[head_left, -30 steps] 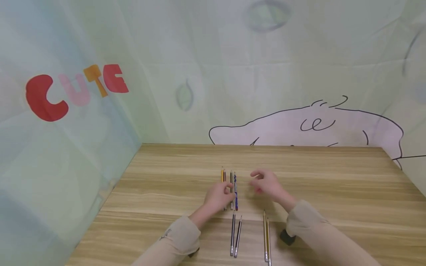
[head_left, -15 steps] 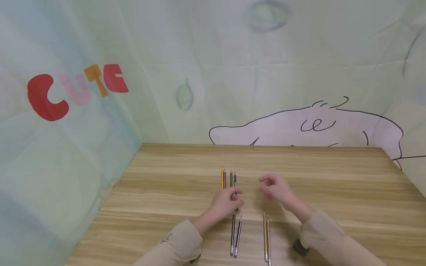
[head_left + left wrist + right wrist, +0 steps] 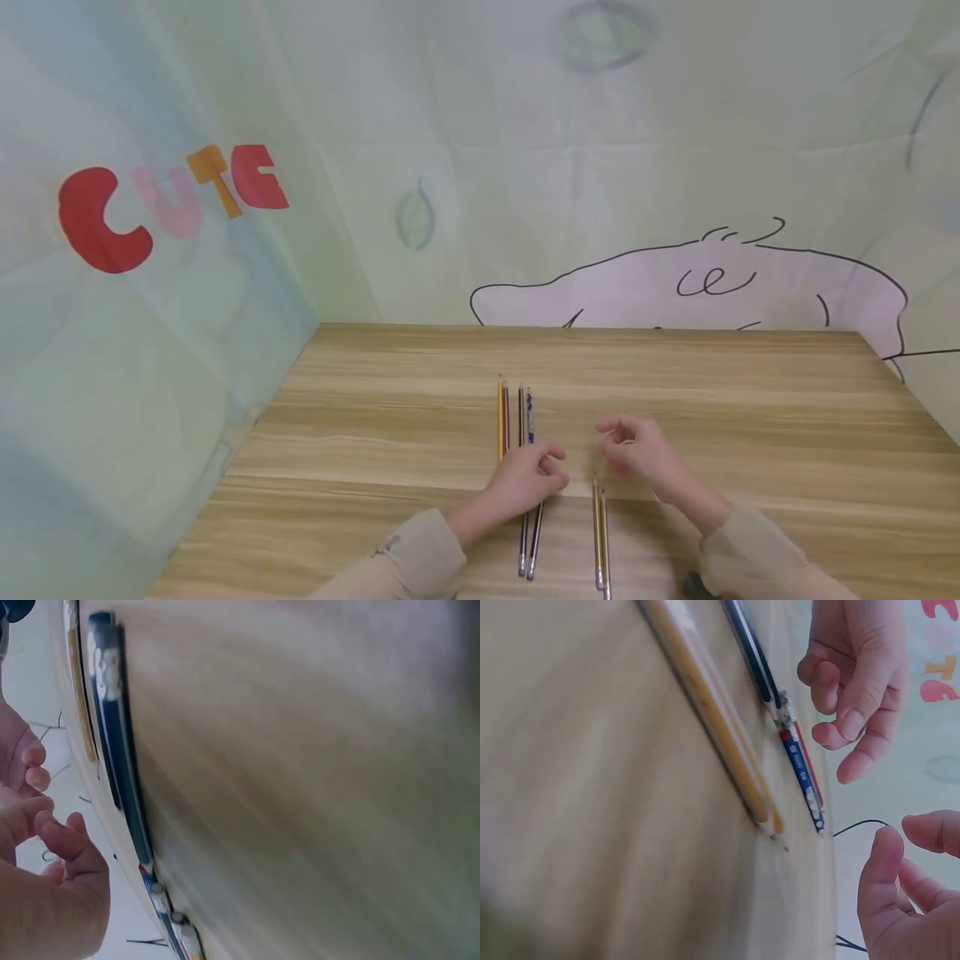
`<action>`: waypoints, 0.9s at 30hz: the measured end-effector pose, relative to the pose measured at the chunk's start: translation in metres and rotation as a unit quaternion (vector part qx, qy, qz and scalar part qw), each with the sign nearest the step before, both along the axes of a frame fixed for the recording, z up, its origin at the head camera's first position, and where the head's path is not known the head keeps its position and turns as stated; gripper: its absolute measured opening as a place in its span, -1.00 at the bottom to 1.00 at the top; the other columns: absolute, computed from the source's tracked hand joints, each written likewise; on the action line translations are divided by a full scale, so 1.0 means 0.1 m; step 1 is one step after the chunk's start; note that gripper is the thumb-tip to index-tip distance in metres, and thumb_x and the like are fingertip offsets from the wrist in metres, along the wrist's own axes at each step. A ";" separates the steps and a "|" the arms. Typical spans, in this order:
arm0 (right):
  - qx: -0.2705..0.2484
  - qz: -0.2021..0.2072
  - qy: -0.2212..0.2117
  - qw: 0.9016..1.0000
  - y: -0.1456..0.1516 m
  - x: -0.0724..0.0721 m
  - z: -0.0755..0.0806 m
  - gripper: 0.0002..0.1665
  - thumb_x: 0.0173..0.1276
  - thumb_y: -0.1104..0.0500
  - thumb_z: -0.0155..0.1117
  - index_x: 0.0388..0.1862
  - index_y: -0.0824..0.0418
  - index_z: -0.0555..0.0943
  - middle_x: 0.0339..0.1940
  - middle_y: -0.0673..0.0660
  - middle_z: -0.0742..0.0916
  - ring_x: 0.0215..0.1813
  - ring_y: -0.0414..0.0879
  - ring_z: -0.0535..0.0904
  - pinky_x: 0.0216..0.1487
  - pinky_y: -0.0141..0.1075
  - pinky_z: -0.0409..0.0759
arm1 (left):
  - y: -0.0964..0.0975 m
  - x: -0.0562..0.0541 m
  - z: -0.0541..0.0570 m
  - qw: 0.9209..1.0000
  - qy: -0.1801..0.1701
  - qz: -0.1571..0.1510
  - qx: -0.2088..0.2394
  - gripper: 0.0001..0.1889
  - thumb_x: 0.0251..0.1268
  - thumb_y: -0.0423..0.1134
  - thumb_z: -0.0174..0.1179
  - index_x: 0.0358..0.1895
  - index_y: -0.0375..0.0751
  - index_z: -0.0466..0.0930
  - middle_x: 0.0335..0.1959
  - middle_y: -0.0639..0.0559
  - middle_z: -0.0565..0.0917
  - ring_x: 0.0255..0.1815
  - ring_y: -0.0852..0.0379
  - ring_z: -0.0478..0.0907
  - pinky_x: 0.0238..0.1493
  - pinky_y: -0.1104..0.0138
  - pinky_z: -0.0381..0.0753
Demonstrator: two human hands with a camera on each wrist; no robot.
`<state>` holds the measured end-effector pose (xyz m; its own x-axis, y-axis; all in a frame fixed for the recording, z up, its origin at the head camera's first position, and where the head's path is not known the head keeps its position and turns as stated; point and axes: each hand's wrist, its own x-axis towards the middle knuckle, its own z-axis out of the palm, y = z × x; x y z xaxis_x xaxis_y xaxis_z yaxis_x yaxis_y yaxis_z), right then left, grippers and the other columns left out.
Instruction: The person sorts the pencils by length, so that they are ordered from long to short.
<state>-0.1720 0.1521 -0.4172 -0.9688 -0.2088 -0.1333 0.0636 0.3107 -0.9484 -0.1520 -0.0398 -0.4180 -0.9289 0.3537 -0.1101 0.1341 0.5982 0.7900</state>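
My left hand [image 3: 527, 477] hovers over the pencils in the middle of the table, its fingers loosely bent with nothing between them. Beneath it lie two dark pencils [image 3: 534, 546]. Beyond it are a yellow pencil [image 3: 500, 417], a dark red pencil [image 3: 507, 417], a black pencil [image 3: 521, 417] and a blue patterned pencil [image 3: 530, 417], partly covered by the hand. My right hand [image 3: 643, 457], also holding nothing, is raised beside two yellow-and-dark striped pencils [image 3: 598, 533]. In the right wrist view, both hands are above the table, apart from the striped pencils [image 3: 712, 712].
The wooden table [image 3: 360, 417] meets a pale printed cloth backdrop [image 3: 360, 242] at its far and left edges. Red, pink and orange letters [image 3: 105, 221] decorate the left cloth. A dark device [image 3: 696, 586] shows under the right sleeve.
Both hands have moved nearer and to the right, still holding nothing. The left hand has passed from over the far pencils to over the near dark ones. The pencils lie where they were.
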 end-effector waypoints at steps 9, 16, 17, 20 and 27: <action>0.002 0.001 -0.030 1.000 0.03 0.14 -0.15 -0.56 0.10 0.31 0.17 -0.03 0.49 0.40 -0.47 0.14 0.57 -0.60 -0.17 0.46 -0.59 -0.41 0.49 | 0.12 0.08 -0.06 1.000 -0.005 -0.016 -0.015 -0.65 -0.03 -0.28 0.24 -0.10 -0.25 0.50 -0.47 0.11 0.57 -0.53 0.31 0.43 -0.51 0.51 0.44; 0.012 -0.008 -0.053 0.998 0.05 0.24 -0.23 -0.52 0.04 0.32 0.22 -0.03 0.46 0.39 -0.45 0.13 0.57 -0.57 -0.13 0.49 -0.58 -0.33 0.53 | 0.19 0.13 -0.10 0.999 -0.002 -0.028 -0.030 -0.67 -0.04 -0.26 0.24 -0.13 -0.24 0.51 -0.46 0.11 0.57 -0.52 0.32 0.42 -0.49 0.53 0.42; 0.011 -0.006 -0.053 0.998 0.05 0.25 -0.23 -0.52 0.04 0.33 0.22 -0.03 0.46 0.38 -0.45 0.13 0.57 -0.56 -0.13 0.49 -0.58 -0.32 0.53 | 0.19 0.14 -0.11 0.999 0.000 -0.029 -0.030 -0.68 -0.03 -0.26 0.24 -0.14 -0.24 0.51 -0.46 0.10 0.57 -0.52 0.32 0.42 -0.49 0.54 0.42; 0.006 0.003 -0.052 0.999 0.07 0.29 -0.25 -0.50 0.03 0.35 0.20 -0.02 0.49 0.36 -0.48 0.13 0.58 -0.56 -0.11 0.49 -0.59 -0.30 0.53 | 0.21 0.16 -0.11 0.999 0.009 -0.031 -0.035 -0.69 -0.04 -0.27 0.24 -0.16 -0.23 0.52 -0.46 0.10 0.57 -0.52 0.32 0.41 -0.49 0.54 0.41; 0.004 0.026 -0.057 0.998 0.09 0.36 -0.25 -0.48 0.01 0.34 0.19 -0.01 0.49 0.34 -0.52 0.11 0.58 -0.55 -0.12 0.49 -0.59 -0.32 0.53 | 0.27 0.21 -0.12 0.999 0.002 -0.031 -0.029 -0.66 -0.07 -0.25 0.27 -0.16 -0.23 0.51 -0.49 0.09 0.57 -0.55 0.31 0.41 -0.50 0.53 0.41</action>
<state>-0.1360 0.1612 -0.4426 -0.9347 -0.2575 -0.2449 0.1552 0.3243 -0.9331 -0.1311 -0.0132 -0.4302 -0.9062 0.4031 -0.1276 0.1756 0.6334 0.7536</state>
